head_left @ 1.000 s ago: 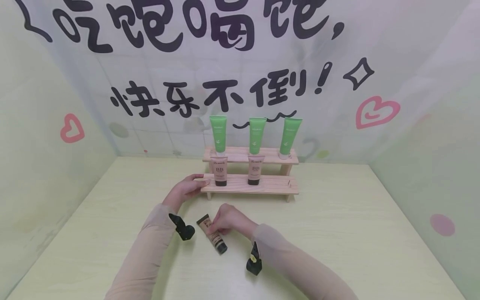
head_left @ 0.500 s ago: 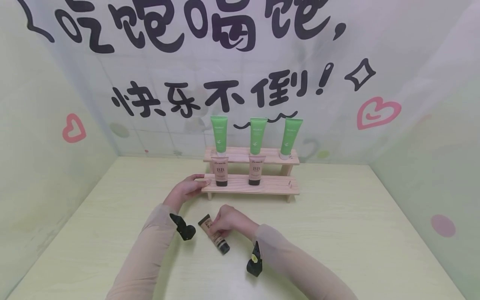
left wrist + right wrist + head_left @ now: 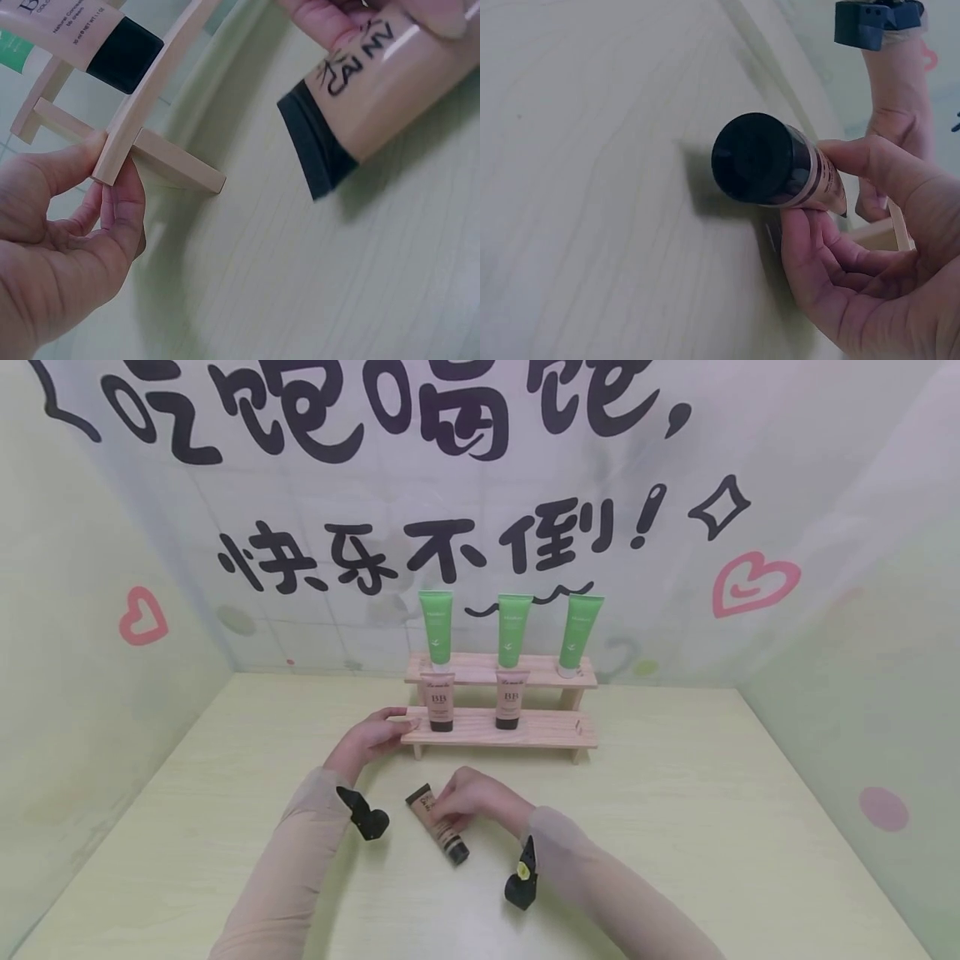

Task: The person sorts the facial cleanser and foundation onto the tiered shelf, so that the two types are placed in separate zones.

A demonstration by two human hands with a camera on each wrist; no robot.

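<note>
- The right hand (image 3: 472, 797) has its thumb and fingers curled round a beige tube (image 3: 438, 822) lying on the pale table (image 3: 675, 860), near the table's middle and in front of the rack. In the right wrist view the thumb sits on top and the fingers (image 3: 810, 247) tuck beneath.
- The tube's long axis runs diagonally across the table: its black cap (image 3: 459, 853) points toward the person and slightly right, its flat crimped end (image 3: 417, 794) points away, toward the rack's left end.
- Risk, as I judge it: the grip sits on the soft body near the crimped end, so the heavier cap end may sag or swing when lifted, and a hard squeeze may deform the tube.
- The left hand (image 3: 371, 739) pinches the left end of the wooden rack's (image 3: 555, 731) lower shelf between thumb and fingers.
- Two beige tubes (image 3: 439, 700) stand cap-down on that shelf; a nudge of the rack could topple them.
- Three green tubes (image 3: 513, 631) stand on the upper shelf, equally tall and tippy.
</note>
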